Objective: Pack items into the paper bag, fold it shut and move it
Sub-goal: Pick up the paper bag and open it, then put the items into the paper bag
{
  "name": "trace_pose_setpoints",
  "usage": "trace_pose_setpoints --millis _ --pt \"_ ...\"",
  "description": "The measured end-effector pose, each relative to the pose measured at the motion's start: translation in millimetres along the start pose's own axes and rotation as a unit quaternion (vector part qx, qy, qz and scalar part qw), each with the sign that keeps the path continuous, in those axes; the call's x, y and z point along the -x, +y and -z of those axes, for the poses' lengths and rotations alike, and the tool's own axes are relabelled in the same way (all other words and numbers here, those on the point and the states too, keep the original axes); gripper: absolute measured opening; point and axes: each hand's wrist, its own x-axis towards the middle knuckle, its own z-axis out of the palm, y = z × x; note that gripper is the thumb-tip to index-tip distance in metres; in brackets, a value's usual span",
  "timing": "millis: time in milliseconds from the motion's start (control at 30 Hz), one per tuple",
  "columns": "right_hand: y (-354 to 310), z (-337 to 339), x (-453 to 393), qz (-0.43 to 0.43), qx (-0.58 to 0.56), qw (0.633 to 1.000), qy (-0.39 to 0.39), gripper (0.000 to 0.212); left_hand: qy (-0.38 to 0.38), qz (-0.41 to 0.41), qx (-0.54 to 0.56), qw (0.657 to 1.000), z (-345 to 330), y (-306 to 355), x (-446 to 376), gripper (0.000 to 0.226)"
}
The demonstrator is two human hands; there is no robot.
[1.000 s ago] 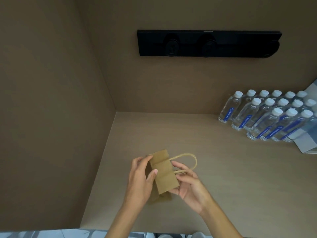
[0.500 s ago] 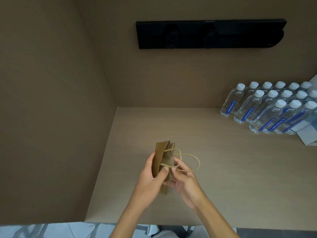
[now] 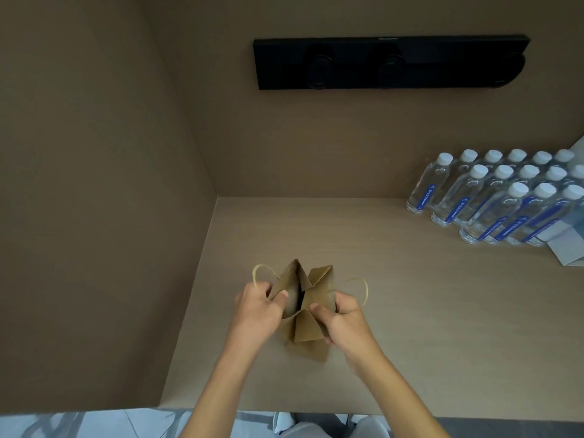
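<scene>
A small brown paper bag (image 3: 306,330) with twine handles is held above the beige tabletop, its mouth partly spread. My left hand (image 3: 258,306) grips the bag's left wall, thumb inside the opening, with one handle loop (image 3: 260,271) sticking out to the left. On the other side, my right hand (image 3: 343,316) pinches the right wall, and the second handle loop (image 3: 360,287) arcs out past it. The creased side panels still fold inward. Nothing shows inside the dark gap.
Several clear water bottles (image 3: 493,197) with white caps and blue labels stand in rows at the back right, beside a white box (image 3: 568,245). A black bar (image 3: 392,63) is mounted on the back wall. A brown side wall (image 3: 94,200) closes the left.
The bag went from folded flat to pulled apart at its mouth. My hands moved from together at the bag's middle to opposite walls, and one handle swung out to the left.
</scene>
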Motion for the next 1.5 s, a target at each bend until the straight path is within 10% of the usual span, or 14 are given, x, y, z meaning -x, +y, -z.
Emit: trace_pose_setpoints --millis 167,533,733,967,1300,1500 --pt "-21.5 29.2 10.3 0.017 0.125 0.992 0.016 0.014 0.006 -0.022 -0.132 0.991 14.5 -3.7 0.2 0.04" --pt "-30.4 38.4 60.8 0.076 0.359 0.925 0.103 0.083 0.015 -0.095 -0.11 0.989 38.9 0.9 23.9 0.036" --pt "-24.1 38.1 84.6 0.131 0.432 0.892 -0.019 0.095 -0.099 -0.16 -0.156 0.97 39.0 7.8 7.1 0.037" --pt "-36.4 54.1 81.8 0.156 0.558 0.807 -0.116 0.085 -0.103 -0.196 -0.182 0.958 28.6 42.3 -13.6 0.033" --pt "-44.4 30.0 73.1 0.176 0.549 0.816 0.041 0.015 -0.009 -0.25 -0.053 0.967 22.2 31.5 25.7 0.036" --pt "-41.6 26.2 74.1 0.098 0.545 0.83 0.061 0.013 -0.075 -0.144 -0.213 0.963 33.5 21.9 47.3 0.037"
